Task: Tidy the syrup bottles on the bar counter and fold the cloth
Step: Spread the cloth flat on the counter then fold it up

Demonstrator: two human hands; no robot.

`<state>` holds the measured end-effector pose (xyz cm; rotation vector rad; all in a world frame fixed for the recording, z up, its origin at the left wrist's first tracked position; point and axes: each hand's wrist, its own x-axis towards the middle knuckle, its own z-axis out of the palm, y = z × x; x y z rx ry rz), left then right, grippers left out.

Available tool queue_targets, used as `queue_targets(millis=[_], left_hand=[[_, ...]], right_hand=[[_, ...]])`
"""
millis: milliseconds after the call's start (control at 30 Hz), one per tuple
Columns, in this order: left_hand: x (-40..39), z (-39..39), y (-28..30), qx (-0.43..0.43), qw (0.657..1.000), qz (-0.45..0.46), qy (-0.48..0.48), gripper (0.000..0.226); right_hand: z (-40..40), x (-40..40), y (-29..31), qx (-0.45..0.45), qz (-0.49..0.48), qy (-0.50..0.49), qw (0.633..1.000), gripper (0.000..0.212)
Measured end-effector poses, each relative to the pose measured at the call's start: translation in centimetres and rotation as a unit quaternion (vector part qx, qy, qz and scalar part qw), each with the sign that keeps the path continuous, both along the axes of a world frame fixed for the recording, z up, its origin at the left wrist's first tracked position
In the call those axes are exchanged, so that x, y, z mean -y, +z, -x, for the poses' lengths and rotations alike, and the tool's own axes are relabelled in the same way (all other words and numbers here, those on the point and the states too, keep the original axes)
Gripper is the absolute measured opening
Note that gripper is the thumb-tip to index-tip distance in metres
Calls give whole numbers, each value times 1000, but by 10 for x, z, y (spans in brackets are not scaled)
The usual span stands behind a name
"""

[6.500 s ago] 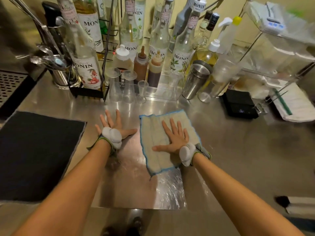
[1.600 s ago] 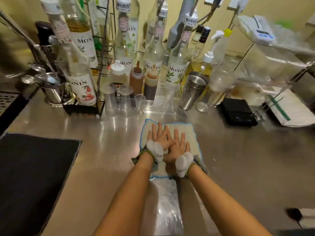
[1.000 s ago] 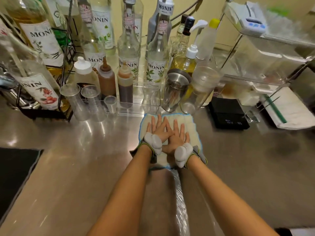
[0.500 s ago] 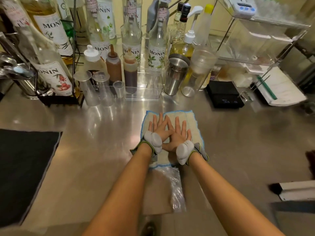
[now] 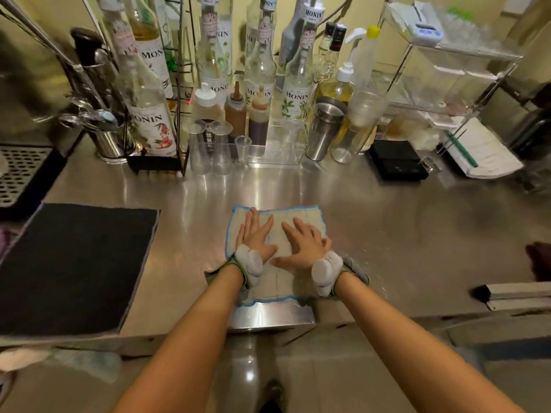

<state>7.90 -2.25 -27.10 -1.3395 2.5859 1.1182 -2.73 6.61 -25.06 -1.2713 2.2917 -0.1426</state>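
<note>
A beige cloth (image 5: 284, 217) with a blue hem lies folded on the steel bar counter (image 5: 387, 228), near its front edge. My left hand (image 5: 255, 235) rests flat on the cloth's left half, fingers spread. My right hand (image 5: 304, 241) lies flat on its right half, a little apart from the left. Neither hand grips anything. Several Monin syrup bottles stand upright along the back: one with a lychee label (image 5: 150, 114) in a black wire rack, others (image 5: 293, 87) behind a clear tray.
A black mat (image 5: 74, 263) covers the counter's left part. Cutlery holder (image 5: 104, 135) and drip grate (image 5: 18, 171) at far left. Plastic cups (image 5: 210, 150), squeeze bottles (image 5: 258, 120), steel shaker (image 5: 325, 129), black scale (image 5: 396, 163) and a wire shelf (image 5: 453, 84) line the back.
My hands, overlapped at the cloth's middle half a second ago, have slid apart and now lie side by side. The cloth stays in place; the camera view has pulled back.
</note>
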Motion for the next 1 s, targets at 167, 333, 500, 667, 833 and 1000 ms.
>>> queue_targets(millis=[167, 333, 500, 667, 833, 1000], left_hand=[[5, -38, 3, 44, 999, 21, 17, 95], [21, -35, 3, 86, 995, 39, -8, 96], [47, -19, 0, 88, 995, 51, -7, 97], [73, 4, -4, 87, 995, 44, 17, 98], [87, 17, -6, 86, 995, 33, 42, 99], [89, 20, 7, 21, 993, -33, 114, 87]], right_hand=[[-11, -3, -8, 23, -57, 40, 997, 115], [-17, 3, -26, -7, -18, 19, 1000, 117], [-8, 27, -14, -26, -41, 17, 999, 115], [7, 53, -3, -36, -44, 13, 998, 112], [18, 68, -3, -10, -29, -3, 1000, 111], [23, 72, 6, 43, 26, -61, 997, 89]])
